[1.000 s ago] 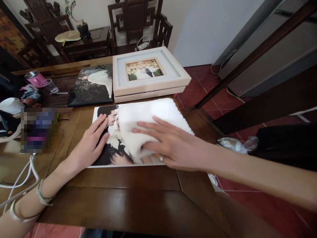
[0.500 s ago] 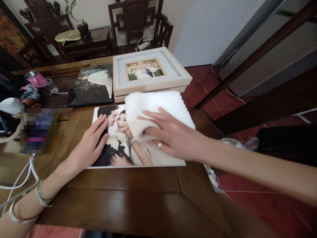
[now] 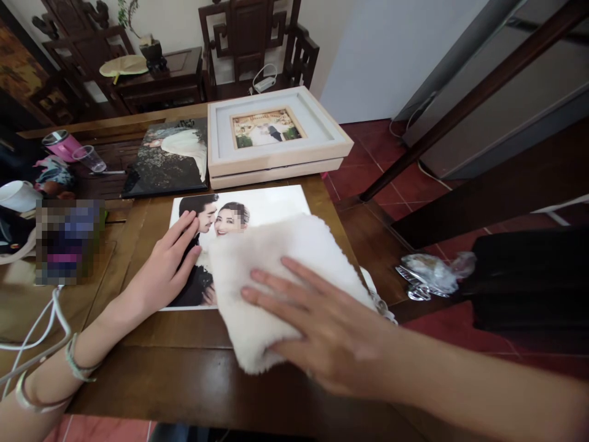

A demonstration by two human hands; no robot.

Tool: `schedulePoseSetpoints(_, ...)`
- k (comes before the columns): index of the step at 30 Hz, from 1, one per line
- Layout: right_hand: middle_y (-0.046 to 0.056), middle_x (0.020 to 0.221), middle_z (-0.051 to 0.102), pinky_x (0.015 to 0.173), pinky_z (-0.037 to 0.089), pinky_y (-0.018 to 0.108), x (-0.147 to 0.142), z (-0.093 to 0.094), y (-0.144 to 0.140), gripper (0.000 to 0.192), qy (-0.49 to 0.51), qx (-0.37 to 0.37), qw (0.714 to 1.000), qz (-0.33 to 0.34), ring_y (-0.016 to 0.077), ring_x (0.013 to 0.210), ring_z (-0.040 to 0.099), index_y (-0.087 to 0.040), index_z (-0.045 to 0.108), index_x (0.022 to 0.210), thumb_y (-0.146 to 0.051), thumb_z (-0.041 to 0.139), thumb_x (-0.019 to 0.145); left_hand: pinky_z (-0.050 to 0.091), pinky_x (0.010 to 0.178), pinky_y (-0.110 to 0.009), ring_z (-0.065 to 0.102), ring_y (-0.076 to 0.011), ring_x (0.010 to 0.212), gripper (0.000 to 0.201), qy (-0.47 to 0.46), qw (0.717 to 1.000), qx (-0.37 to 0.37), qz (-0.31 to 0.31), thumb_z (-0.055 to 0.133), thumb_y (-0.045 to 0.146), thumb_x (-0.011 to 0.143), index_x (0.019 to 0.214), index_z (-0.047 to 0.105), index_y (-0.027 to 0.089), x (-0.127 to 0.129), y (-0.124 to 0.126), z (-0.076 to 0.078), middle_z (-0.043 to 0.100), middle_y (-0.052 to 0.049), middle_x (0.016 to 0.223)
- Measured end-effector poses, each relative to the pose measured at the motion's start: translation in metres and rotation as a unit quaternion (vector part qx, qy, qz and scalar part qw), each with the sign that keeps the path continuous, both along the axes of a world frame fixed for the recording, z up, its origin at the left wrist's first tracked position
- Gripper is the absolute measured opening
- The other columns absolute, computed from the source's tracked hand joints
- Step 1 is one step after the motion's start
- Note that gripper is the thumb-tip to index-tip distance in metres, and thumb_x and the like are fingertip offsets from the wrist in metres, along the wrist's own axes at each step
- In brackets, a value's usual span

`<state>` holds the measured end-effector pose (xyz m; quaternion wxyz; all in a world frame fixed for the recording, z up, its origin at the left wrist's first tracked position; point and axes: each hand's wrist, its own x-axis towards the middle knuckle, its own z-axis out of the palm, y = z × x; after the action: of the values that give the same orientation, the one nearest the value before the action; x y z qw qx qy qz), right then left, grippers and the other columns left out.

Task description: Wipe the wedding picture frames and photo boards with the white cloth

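Observation:
A large glossy photo print (image 3: 271, 205) of a couple lies flat on the wooden table (image 3: 184, 380). My left hand (image 3: 161, 273) rests flat on its left side, fingers spread, pinning it down. My right hand (image 3: 317, 325) presses a fluffy white cloth (image 3: 271, 270) onto the print's lower right part, palm down with fingers apart. The cloth overhangs the print's near edge onto the table.
Behind the print lie a dark photo panel (image 3: 170, 156) and a pale boxed frame (image 3: 271, 135). A pink cup (image 3: 59, 144), a clear glass (image 3: 89, 158) and clutter sit at the left, with white cables (image 3: 32, 337). Crumpled plastic (image 3: 430, 273) lies at the right.
My right hand has dragged the white cloth from the print's upper right down toward me, uncovering the top of the picture. My left hand has stayed put.

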<state>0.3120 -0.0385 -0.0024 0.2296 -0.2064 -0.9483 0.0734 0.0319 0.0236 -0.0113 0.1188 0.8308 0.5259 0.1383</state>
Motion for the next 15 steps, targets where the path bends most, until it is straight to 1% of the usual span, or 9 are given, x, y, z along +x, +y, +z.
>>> schedulePoseSetpoints(2, 0.016, 0.142, 0.055, 0.108, 0.034, 0.064, 0.005, 0.002, 0.023, 0.031, -0.039, -0.018, 0.999, -0.015, 0.0356, 0.136, 0.043, -0.022, 0.071, 0.102, -0.007, 0.06, 0.078, 0.025, 0.12, -0.05, 0.026, -0.027, 0.148, 0.057, 0.0, 1.0, -0.002, 0.002, 0.031, 0.045, 0.102, 0.15, 0.036, 0.015, 0.0, 0.0, 0.001, 0.03, -0.012, 0.16)
schedulePoseSetpoints(3, 0.016, 0.144, 0.053, 0.109, 0.034, 0.064, 0.008, 0.003, 0.035, 0.034, -0.057, -0.019, 0.998, -0.029, 0.0352, 0.137, 0.042, -0.022, 0.069, 0.106, -0.006, 0.059, 0.077, 0.024, 0.12, -0.049, 0.025, -0.0268, 0.148, 0.057, -0.001, 1.0, -0.001, 0.002, 0.031, 0.045, 0.102, 0.149, 0.036, 0.014, -0.001, 0.0, 0.001, 0.03, -0.012, 0.16)
schedulePoseSetpoints(6, 0.017, 0.143, 0.054, 0.109, 0.035, 0.064, 0.014, 0.001, 0.069, 0.03, -0.08, 0.008, 0.994, -0.074, 0.0349, 0.137, 0.042, -0.019, 0.066, 0.108, -0.009, 0.054, 0.083, 0.024, 0.121, -0.047, 0.025, -0.0261, 0.148, 0.058, -0.004, 1.0, 0.003, -0.003, 0.031, 0.044, 0.102, 0.149, 0.037, 0.011, -0.001, 0.0, 0.001, 0.031, -0.013, 0.159)
schedulePoseSetpoints(9, 0.021, 0.135, 0.058, 0.108, 0.036, 0.062, 0.02, -0.003, 0.097, 0.024, -0.074, 0.036, 0.992, -0.092, 0.0345, 0.137, 0.042, -0.016, 0.064, 0.105, -0.011, 0.049, 0.086, 0.024, 0.121, -0.047, 0.026, -0.0268, 0.148, 0.057, -0.005, 1.0, 0.0, -0.001, 0.032, 0.043, 0.102, 0.149, 0.037, 0.011, -0.001, -0.001, 0.001, 0.031, -0.013, 0.159)
schedulePoseSetpoints(12, 0.023, 0.133, 0.058, 0.109, 0.035, 0.062, 0.026, -0.008, 0.111, 0.021, -0.069, 0.039, 0.993, -0.086, 0.0336, 0.138, 0.04, -0.014, 0.063, 0.103, -0.012, 0.048, 0.087, 0.024, 0.121, -0.048, 0.026, -0.0273, 0.148, 0.057, -0.006, 1.0, -0.003, 0.001, 0.032, 0.042, 0.102, 0.149, 0.037, 0.011, -0.001, -0.001, 0.002, 0.031, -0.013, 0.159)
schedulePoseSetpoints(15, 0.022, 0.139, 0.054, 0.11, 0.032, 0.064, 0.03, -0.01, 0.108, 0.021, -0.06, 0.03, 0.995, -0.071, 0.0341, 0.14, 0.038, -0.015, 0.063, 0.103, -0.013, 0.048, 0.088, 0.025, 0.12, -0.049, 0.026, -0.0267, 0.148, 0.057, -0.004, 1.0, -0.004, 0.001, 0.032, 0.043, 0.102, 0.149, 0.037, 0.012, 0.0, -0.001, 0.003, 0.031, -0.012, 0.159)
